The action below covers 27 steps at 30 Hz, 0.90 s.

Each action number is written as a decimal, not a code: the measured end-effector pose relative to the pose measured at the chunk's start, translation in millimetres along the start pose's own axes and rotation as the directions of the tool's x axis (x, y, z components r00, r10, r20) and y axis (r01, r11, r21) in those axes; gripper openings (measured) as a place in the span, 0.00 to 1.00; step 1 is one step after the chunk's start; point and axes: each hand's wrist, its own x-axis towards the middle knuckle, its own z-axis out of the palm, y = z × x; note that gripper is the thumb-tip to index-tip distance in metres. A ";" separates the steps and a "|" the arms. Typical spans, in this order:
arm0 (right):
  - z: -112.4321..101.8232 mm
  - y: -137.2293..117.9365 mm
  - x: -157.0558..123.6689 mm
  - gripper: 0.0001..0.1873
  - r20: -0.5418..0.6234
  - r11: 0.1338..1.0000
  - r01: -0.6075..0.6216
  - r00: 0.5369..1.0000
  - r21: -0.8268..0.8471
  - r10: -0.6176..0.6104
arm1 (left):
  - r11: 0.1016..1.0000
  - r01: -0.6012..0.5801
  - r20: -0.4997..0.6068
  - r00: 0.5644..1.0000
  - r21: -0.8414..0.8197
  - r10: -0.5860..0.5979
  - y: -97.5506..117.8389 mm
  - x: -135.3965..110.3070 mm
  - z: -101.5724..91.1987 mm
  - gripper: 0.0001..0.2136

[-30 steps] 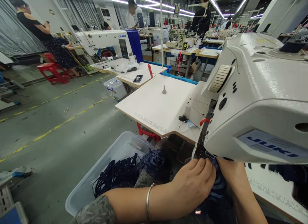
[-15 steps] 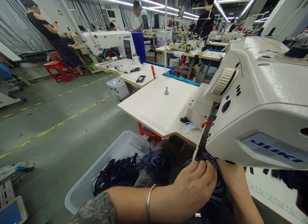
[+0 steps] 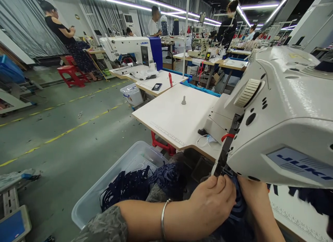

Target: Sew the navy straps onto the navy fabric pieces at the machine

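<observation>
The white sewing machine fills the right side, its head overhanging the work. My left hand is closed, fingers bent together on navy fabric just below the needle area. A silver bangle circles that wrist. My right hand lies just right of the fabric, at the underside of the machine head, which hides its fingers. The fabric hangs in wavy folds between both hands. More navy strips fill a clear plastic bin at my left, and a bundled navy piece rests beside them.
A white worktable with a grey peg extends beyond the machine. Another sewing machine and a phone are farther back. Red stools stand near a person at the left; others work behind.
The camera view has turned slightly left, so the surroundings sit farther right. Both hands stay at the machine, with the left still on the fabric.
</observation>
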 end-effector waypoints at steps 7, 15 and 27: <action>-6.0 -6.5 6.2 0.14 -0.049 0.990 -0.090 0.994 0.113 0.096 | 0.997 -0.059 0.014 0.998 0.042 0.059 4.4 -3.0 1.5 0.16; -13.6 -20.0 2.7 0.16 0.023 0.950 -0.245 0.969 0.192 0.245 | 0.998 -0.048 0.039 0.998 -0.043 0.050 1.9 -0.6 -3.1 0.16; -4.6 -4.8 8.9 0.15 -0.086 0.994 -0.060 0.994 0.094 0.068 | 0.995 0.007 0.027 1.000 -0.104 -0.004 -2.0 5.7 1.1 0.17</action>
